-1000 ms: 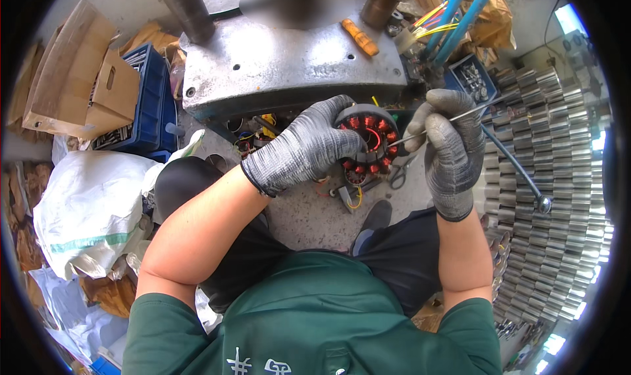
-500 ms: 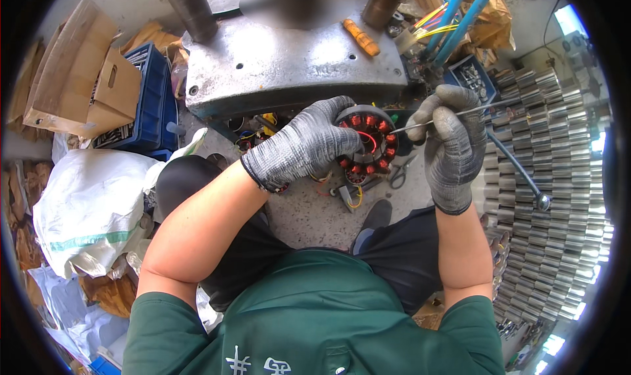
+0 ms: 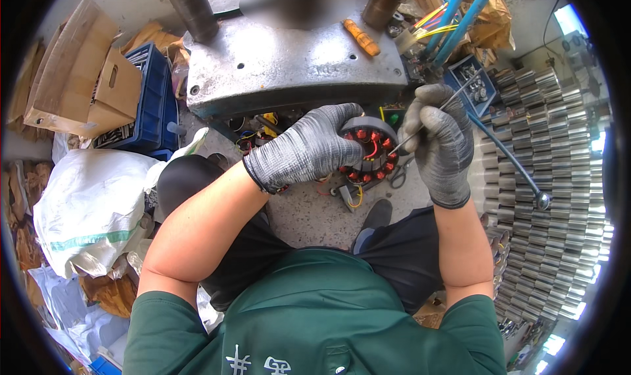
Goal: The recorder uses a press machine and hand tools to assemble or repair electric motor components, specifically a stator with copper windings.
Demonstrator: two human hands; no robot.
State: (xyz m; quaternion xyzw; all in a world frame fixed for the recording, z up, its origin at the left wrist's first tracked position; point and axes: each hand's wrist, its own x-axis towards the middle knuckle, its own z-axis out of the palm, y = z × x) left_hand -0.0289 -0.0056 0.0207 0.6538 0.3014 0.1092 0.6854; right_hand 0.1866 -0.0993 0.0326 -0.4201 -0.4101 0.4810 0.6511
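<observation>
The biggest thing in view is the grey steel press base point(image 3: 289, 63), a thick plate with two columns rising from it, straight ahead of the person. To the right, rows of stacked metal cylinders point(image 3: 559, 178) fill the whole side of the view. On the left lies a white sack point(image 3: 92, 204), and behind it an open cardboard box point(image 3: 79, 92) leans against a blue crate point(image 3: 154, 99). Blue tubes point(image 3: 460, 13) and coloured wires run down at the upper right, beside a small blue bin point(image 3: 476, 86) of parts. An orange handle point(image 3: 361, 38) rests on the plate. A long steel rod point(image 3: 509, 161) slants down toward the cylinders, ending in a ring.

The person, in a green shirt point(image 3: 315, 316), sits with both arms forward over the concrete floor point(image 3: 309, 210), just below the plate's front edge.

The left hand point(image 3: 302, 153), in a grey knit glove, is closed over the left side of a round stator point(image 3: 369, 150), holding it up in the air between the two hands. The stator has a dark outer ring and red-wound coils facing the camera. The right hand point(image 3: 439, 145), gloved alike, is clamped on a thin metal pick point(image 3: 430, 117), whose lower tip reaches the stator's right edge at the coils. The hands are close, apart, with the stator between them. Loose wires and scissors point(image 3: 397, 176) lie on the floor beneath.
</observation>
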